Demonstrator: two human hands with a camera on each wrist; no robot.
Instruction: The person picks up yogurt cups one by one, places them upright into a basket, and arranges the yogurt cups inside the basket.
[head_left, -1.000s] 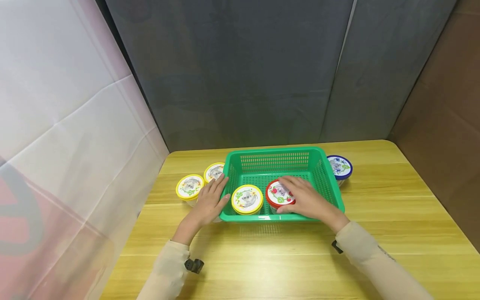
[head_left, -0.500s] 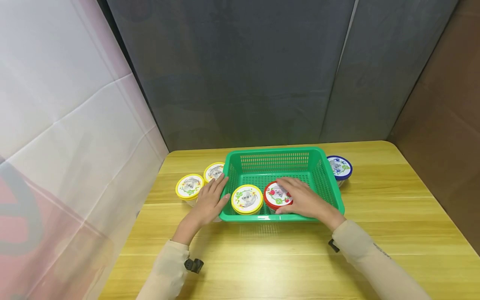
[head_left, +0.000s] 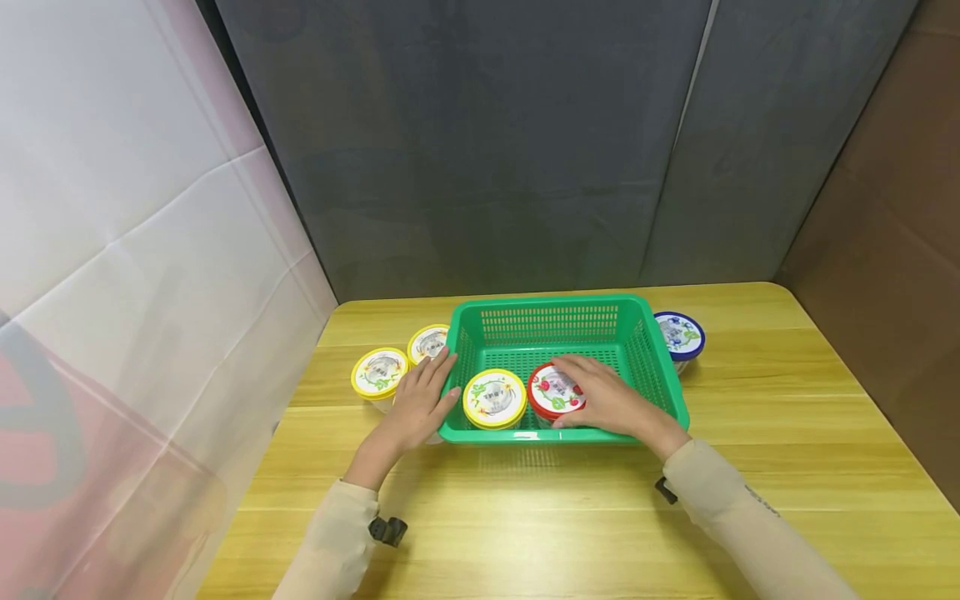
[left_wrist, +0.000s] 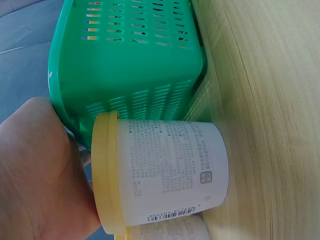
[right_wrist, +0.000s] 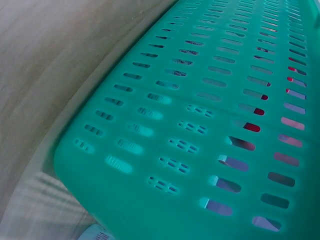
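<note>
A green plastic basket sits on the wooden table. In its front part stand a yellow-lidded tub and, just right of it, a red-lidded tub. My right hand grips the red-lidded tub, thumb at the near side and fingers over the far side of the lid. My left hand lies at the basket's left rim with its fingers extended. Close by that palm, the left wrist view shows another yellow-lidded tub outside the basket. The basket wall mostly hides the red-lidded tub in the right wrist view.
Left of the basket stand two more yellow-lidded tubs, one nearer and one farther back. A blue-lidded tub is at the basket's right side. A dark grey panel rises behind the table.
My right hand has shifted the red-lidded tub slightly left, up to the yellow-lidded one, and has since held almost still. The left hand has stayed in place.
</note>
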